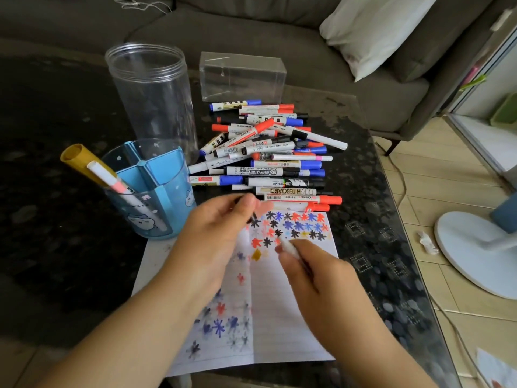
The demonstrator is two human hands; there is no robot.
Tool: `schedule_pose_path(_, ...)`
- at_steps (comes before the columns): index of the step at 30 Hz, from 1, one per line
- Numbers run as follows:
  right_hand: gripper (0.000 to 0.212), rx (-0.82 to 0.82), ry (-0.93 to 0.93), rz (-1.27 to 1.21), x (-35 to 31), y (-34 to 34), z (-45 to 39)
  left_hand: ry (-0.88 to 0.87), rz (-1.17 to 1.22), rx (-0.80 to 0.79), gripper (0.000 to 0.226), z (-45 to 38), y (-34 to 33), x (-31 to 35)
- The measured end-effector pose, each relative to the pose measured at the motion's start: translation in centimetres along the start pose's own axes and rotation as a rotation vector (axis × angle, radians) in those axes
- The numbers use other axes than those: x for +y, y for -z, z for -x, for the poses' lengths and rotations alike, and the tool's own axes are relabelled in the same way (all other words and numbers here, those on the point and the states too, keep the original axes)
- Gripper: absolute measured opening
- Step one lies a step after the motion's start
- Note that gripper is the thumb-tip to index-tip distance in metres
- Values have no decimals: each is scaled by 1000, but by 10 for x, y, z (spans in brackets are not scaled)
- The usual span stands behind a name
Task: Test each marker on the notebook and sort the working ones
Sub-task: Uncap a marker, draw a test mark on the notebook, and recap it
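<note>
Marker [289,249] sits pinched in your right hand [313,275], fingers curled round it, long axis tilted, tip toward the notebook [293,317] at the counter's near edge. Left hand [221,233] pinches something dark, probably the cap.

Notebook [293,309] open at table's [56,219] near edge, both hands above it: left hand [212,236] left, right hand [316,273] right, holding marker [289,247]. Marker pile [268,155] just behind notebook. Holder [156,189] left of pile, two markers in it; jar [151,96] behind holder, box [242,77] behind pile. Sofa [279,29] beyond table; fan base [475,247] on floor, right.
</note>
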State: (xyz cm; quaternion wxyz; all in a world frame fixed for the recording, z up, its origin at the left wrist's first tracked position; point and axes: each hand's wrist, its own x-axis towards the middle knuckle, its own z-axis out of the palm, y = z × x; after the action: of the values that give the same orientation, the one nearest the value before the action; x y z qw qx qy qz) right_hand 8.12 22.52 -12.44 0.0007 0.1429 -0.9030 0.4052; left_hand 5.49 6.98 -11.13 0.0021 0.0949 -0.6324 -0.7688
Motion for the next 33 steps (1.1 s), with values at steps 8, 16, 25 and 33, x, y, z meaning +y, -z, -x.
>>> schedule_pose_path(8,32,-140,-317,-912,-3,23,-13,-19,-412,72,11,0,6,-6)
schedule_pose_path(16,15,-86,-409,-1276,8,18,-22,-58,-709,91,19,-8,16,-6)
schedule_pose_path(25,33,86,-216,-450,9,-9,-25,-106,-787,28,12,-8,18,-8)
schedule_pose_path(33,31,221,-106,-315,26,-22,-25,-116,-810,11,13,-9,18,-11)
